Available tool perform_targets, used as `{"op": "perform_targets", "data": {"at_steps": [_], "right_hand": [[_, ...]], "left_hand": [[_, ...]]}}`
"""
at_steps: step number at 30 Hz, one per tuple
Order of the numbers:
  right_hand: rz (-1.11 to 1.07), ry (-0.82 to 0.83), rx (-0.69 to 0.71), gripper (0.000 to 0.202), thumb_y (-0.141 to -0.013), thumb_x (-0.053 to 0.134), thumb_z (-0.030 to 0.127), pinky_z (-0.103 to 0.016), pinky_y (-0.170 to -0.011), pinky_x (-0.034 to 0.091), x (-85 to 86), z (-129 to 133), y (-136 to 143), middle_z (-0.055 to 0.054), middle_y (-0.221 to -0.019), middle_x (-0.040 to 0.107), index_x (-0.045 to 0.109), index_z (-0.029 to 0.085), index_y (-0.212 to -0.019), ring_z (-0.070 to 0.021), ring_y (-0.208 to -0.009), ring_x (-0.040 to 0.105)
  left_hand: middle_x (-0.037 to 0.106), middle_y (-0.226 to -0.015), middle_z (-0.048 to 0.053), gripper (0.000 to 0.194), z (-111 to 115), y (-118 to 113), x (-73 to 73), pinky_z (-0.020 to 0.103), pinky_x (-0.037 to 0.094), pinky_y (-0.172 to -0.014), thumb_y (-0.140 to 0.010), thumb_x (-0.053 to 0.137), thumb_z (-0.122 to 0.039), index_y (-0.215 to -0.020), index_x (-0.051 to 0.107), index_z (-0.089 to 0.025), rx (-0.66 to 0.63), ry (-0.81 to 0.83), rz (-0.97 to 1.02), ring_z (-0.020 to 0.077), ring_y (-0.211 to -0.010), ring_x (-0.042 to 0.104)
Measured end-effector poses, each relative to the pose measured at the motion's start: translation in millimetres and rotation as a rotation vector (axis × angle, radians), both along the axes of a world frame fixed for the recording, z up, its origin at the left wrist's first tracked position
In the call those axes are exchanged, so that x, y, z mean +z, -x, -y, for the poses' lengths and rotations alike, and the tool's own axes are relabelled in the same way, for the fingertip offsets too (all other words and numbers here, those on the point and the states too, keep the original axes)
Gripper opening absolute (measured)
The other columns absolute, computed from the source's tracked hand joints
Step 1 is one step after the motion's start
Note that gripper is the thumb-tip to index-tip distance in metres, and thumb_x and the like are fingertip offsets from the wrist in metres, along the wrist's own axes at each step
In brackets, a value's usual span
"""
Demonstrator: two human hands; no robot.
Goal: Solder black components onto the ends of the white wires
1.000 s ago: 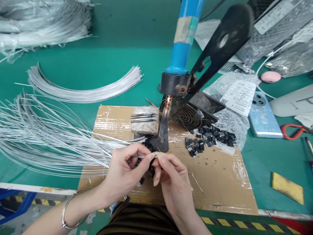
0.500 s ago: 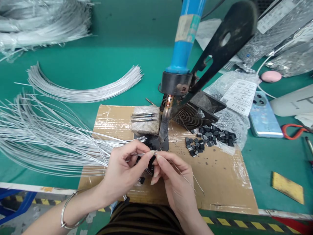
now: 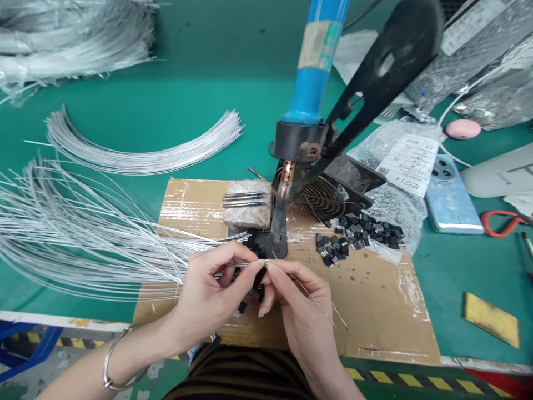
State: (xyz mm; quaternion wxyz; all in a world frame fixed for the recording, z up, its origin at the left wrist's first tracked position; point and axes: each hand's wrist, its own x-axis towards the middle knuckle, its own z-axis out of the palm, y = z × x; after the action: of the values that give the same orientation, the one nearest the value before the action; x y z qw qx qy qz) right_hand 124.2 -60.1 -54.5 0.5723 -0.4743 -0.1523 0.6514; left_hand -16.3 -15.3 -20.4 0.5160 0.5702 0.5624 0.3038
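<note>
My left hand (image 3: 216, 289) pinches the end of a grey wire between thumb and forefinger, just below the soldering iron tip (image 3: 280, 214). Touching it at the fingertips, my right hand (image 3: 303, 305) is closed on a thin solder wire (image 3: 340, 315), whose loose ends trail over the palm to the right. The exact joint between the fingers is too small to make out. Loose grey wires (image 3: 104, 244) fan out to the left. Small black connectors (image 3: 370, 230) lie heaped on the cardboard (image 3: 387, 311) at the right.
A blue-handled iron (image 3: 310, 94) hangs in a black bracket (image 3: 383, 72). Behind my hands sits a whitish block (image 3: 247, 216) with dark rods. A curved wire bundle (image 3: 141, 158) lies further back. At the right are a phone (image 3: 452, 200), red-handled scissors (image 3: 502, 225) and a yellow sponge (image 3: 491, 319).
My right hand has shifted very slightly to the right, with its fingers still pinched. My left hand has barely moved.
</note>
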Motion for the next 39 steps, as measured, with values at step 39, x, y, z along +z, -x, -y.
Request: {"op": "perform_targets", "data": {"at_steps": [39], "right_hand": [[-0.150,0.088,-0.057,0.022,-0.079,0.095,0.041,-0.016,-0.041,0.054,4.4,0,9,0.002,-0.057,0.067,0.086,0.021,-0.079,-0.0076,-0.041,0.055]], "left_hand": [[0.057,-0.055,-0.004,0.019,6,-6,-2.3,0.022,0.030,-0.045,-0.092,0.068,-0.021,-0.073,0.071,-0.017,0.051,-0.105,-0.054,0.0081,-0.047,0.037]]}}
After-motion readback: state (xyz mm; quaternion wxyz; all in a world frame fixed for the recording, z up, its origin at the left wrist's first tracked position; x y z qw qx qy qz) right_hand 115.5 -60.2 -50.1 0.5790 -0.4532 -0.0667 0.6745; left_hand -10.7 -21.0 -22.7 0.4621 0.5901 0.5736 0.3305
